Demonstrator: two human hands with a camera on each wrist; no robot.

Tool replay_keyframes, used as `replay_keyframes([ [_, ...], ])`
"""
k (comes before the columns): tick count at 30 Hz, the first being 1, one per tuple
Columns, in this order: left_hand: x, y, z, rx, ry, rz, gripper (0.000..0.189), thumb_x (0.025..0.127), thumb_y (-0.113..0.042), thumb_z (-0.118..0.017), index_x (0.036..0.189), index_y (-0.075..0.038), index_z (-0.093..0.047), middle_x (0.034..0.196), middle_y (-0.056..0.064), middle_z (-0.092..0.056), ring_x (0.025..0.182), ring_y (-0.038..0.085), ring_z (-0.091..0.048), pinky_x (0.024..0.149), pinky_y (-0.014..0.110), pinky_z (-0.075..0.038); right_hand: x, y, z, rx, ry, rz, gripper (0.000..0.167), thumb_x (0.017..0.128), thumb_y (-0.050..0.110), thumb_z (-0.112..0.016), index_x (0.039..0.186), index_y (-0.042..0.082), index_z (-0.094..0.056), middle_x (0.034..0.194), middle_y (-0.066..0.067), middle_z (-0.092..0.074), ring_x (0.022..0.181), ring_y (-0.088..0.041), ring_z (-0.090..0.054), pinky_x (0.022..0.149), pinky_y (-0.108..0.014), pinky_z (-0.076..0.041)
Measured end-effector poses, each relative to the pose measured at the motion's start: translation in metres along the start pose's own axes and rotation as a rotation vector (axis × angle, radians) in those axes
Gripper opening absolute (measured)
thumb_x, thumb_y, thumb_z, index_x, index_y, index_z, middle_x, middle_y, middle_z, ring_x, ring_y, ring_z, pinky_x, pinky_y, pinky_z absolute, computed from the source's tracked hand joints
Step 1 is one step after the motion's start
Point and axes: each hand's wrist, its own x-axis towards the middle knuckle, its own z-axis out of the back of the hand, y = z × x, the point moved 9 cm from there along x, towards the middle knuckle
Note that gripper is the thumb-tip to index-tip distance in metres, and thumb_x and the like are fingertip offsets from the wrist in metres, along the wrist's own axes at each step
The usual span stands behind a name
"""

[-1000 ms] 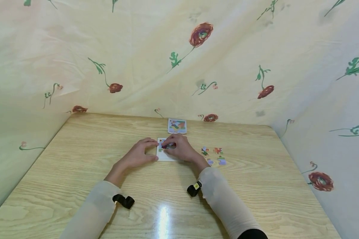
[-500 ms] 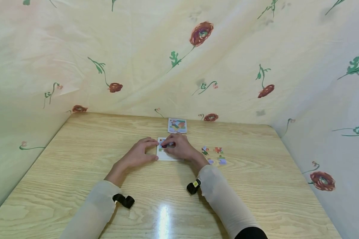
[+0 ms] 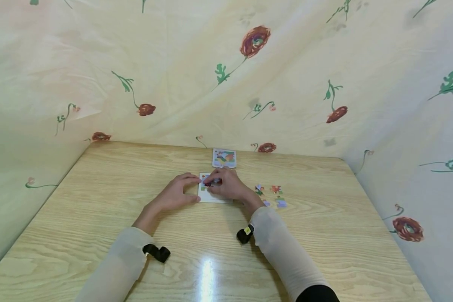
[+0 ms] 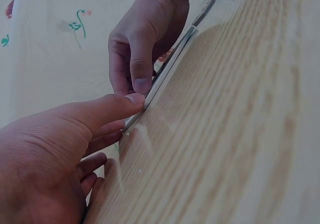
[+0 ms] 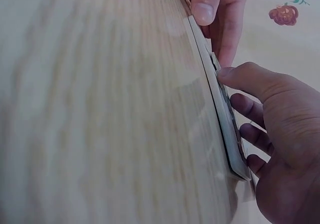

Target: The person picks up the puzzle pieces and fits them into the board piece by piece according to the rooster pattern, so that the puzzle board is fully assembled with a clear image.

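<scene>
Puzzle board (image 3: pixel 215 198): white, laid flat on wooden table (image 3: pixel 188 243); its upper right part is covered by right hand (image 3: pixel 230 185). Dark piece (image 3: pixel 208 184) on board: mostly hidden, touched by right hand; whether pinched or merely pressed cannot be told. Left board edge: touched by left hand (image 3: pixel 175 193), thumb and fingers spread. Loose pieces (image 3: pixel 281 203): set to the right, one partly hidden by right wrist (image 3: pixel 254 201). Picture card (image 3: pixel 224 158): placed near far table edge. Wood surface: extended widely on both flanks.
</scene>
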Motion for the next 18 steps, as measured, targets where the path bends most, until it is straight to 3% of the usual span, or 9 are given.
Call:
replay_keyframes([
  [4,0.0004,0.0015,-0.0006,0.002,0.005,0.003,0.061,0.092,-0.027,-0.077,0.148,-0.011,-0.058,0.162,0.013,-0.043,0.158,0.039,-0.024,0.123,0.066,-0.028,0.0,-0.0025,-0.0007,-0.002,-0.002,0.0,0.019,0.093,0.022,-0.077,0.112,0.023,-0.082,0.113,-0.001,-0.071,0.096,-0.016,-0.051,0.086,-0.033,-0.038],
  [18,0.0008,0.0036,0.0,0.011,-0.001,0.007,0.06,0.092,-0.026,-0.077,0.147,-0.012,-0.058,0.161,0.01,-0.046,0.157,0.038,-0.027,0.124,0.064,-0.027,-0.0007,0.0029,-0.0017,-0.038,-0.016,0.067,0.019,0.094,0.022,-0.077,0.112,0.024,-0.082,0.117,-0.002,-0.07,0.103,-0.019,-0.054,0.093,-0.039,-0.036],
])
